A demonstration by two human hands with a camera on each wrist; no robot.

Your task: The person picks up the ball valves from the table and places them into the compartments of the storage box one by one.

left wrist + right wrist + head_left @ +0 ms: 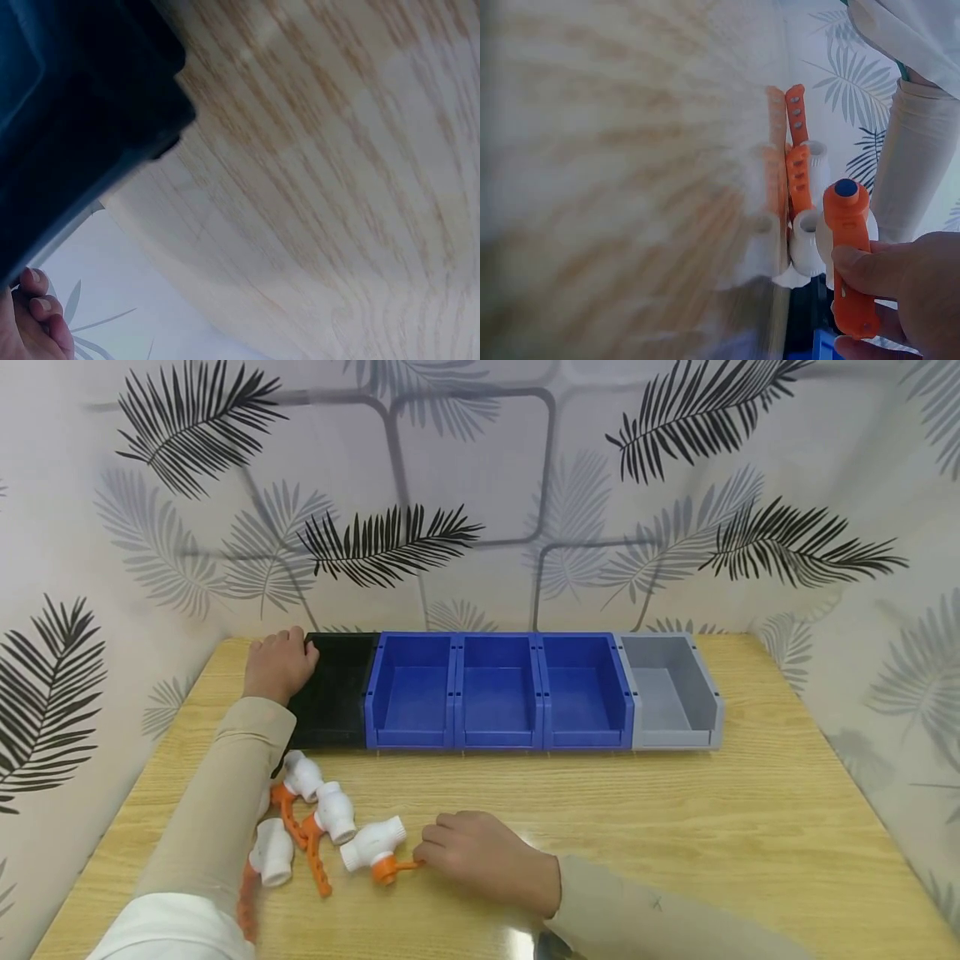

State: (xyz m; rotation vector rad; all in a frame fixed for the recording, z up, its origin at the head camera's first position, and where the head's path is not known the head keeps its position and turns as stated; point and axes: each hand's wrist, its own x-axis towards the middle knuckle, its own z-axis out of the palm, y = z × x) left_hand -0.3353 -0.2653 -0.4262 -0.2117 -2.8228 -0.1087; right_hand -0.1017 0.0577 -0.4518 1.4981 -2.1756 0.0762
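My left hand [280, 665] grips the left rim of a black bin [336, 695], its fingers curled at the edge. In the left wrist view, that dark bin [82, 112] fills the upper left, and curled fingers [46, 306] show below it. Near the front of the table, my right hand [487, 862] pinches the orange handle of a white ball valve [373, 843]. The right wrist view shows thumb and fingers on this orange handle [851, 281]. To the left are more white ball valves [335, 812] with orange handles, partly hidden by my left forearm.
Three blue bins [497, 739] and a grey bin [675, 739] continue the row to the right of the black one. They stand along the back of the wooden table [712, 827], before a wall [495, 468] with a leaf pattern.
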